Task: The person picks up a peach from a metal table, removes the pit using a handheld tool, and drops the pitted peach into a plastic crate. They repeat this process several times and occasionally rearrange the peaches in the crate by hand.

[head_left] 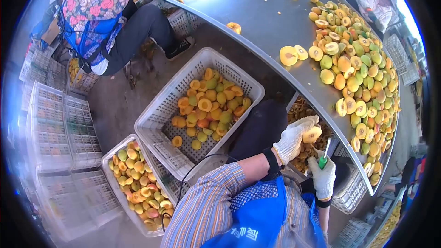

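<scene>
My left hand (296,140), in a white knit glove, is closed around a pale yellow apricot half (312,134) near the table edge. Just below it, my right hand (323,174), also gloved, grips a green-handled tool (323,161) whose thin metal end points up. Beneath both hands lies a container of brown apricot pits (301,110), partly hidden by the gloves. On the metal table (257,23) rests a large heap of apricots (353,69), many of them cut open. Two cut pieces (289,55) sit apart from the heap.
A white crate (151,119) partly filled with apricot halves stands left of my leg; a fuller crate (110,165) is beside it. Stacked crates (62,128) line the left. A seated person (94,23) works at upper left, another person (374,2) across the table.
</scene>
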Available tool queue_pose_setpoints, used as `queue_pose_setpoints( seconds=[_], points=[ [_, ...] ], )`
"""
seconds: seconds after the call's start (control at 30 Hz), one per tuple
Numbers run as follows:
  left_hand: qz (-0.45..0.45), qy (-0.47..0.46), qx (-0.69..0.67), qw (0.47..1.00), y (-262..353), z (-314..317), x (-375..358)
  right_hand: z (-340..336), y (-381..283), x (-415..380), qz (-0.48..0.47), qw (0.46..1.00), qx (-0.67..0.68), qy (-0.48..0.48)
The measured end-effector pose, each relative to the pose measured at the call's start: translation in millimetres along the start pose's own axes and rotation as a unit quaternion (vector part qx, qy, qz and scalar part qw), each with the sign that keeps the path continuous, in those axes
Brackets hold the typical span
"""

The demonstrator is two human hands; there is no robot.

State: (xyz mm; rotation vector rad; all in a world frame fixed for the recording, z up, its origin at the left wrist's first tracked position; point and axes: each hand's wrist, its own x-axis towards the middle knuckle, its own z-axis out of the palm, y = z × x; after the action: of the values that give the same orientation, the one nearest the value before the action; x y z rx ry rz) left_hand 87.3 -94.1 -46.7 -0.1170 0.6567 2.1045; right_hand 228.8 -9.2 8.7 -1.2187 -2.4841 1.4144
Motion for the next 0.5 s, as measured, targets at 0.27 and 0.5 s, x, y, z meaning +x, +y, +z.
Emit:
queue_pose_setpoints(
  seconds=[0.27, 0.5],
  points=[
    [-0.053, -0.022, -0.140, 0.988, -2, -6, -7, 11, -4, -6, -0.053, 0.989, -0.140, -0.003],
    [-0.056, -0.045, -0.060, 0.996, 3, 16, -19, 0, -9, -17, -0.148, 0.963, -0.224, 0.037]
  ],
)
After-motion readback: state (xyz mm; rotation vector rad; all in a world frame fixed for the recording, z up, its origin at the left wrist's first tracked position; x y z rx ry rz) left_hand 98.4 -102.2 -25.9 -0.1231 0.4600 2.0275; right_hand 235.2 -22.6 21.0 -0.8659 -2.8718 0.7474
